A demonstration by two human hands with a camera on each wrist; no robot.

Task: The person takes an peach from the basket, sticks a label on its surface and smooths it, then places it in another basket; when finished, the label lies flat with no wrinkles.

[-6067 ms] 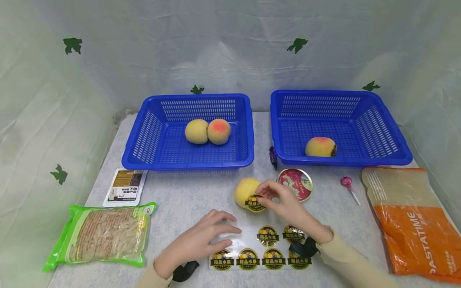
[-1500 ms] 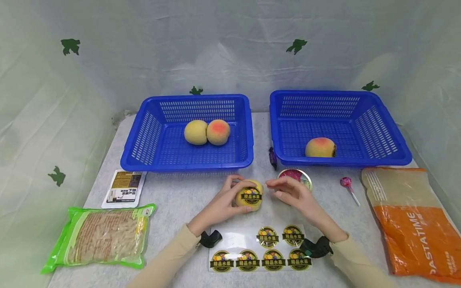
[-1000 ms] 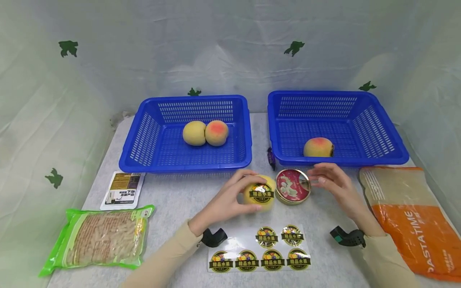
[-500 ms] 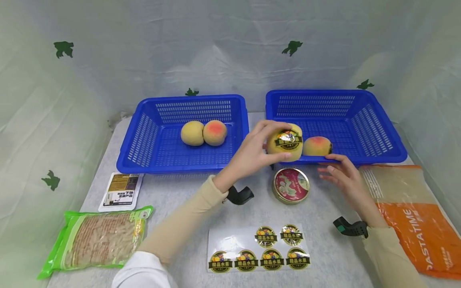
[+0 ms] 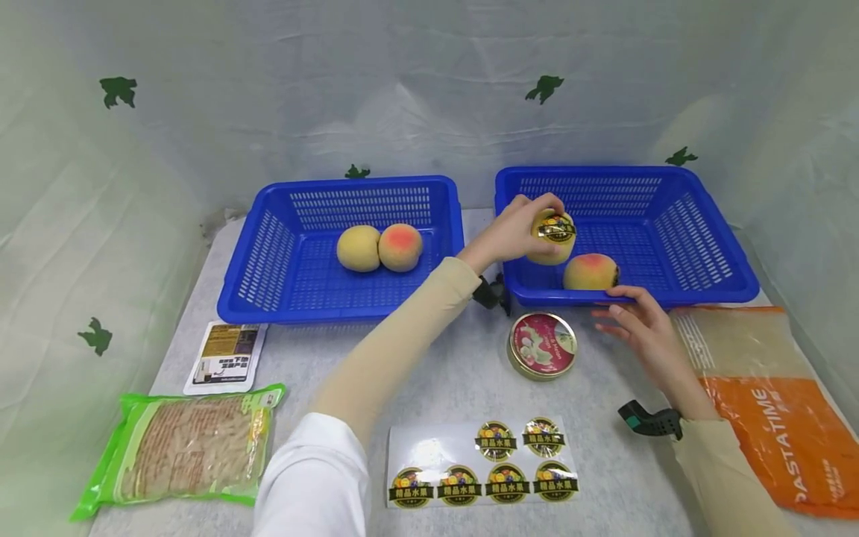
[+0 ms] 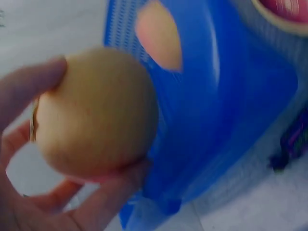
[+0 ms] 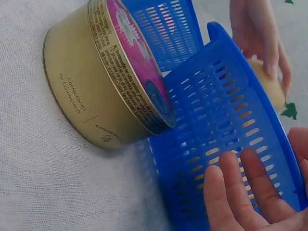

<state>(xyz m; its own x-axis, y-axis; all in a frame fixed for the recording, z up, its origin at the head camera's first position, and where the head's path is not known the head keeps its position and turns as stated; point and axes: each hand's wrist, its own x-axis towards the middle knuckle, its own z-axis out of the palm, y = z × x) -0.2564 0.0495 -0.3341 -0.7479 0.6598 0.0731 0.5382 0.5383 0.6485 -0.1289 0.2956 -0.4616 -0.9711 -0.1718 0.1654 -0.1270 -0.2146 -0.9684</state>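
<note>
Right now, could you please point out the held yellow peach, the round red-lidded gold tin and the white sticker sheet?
Held yellow peach (image 6: pixel 98 113): left wrist view, bare side.
Round red-lidded gold tin (image 5: pixel 542 344): head view, middle of lid.
White sticker sheet (image 5: pixel 429 448): head view, bare upper-left part.

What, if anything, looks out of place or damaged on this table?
Nothing looks spilled or damaged. The only mild oddity is the sticker sheet: its upper row is bare on the left, while the lower row has four stickers. A matching sticker shows on the peach in the left hand, which may explain the gap.
</note>
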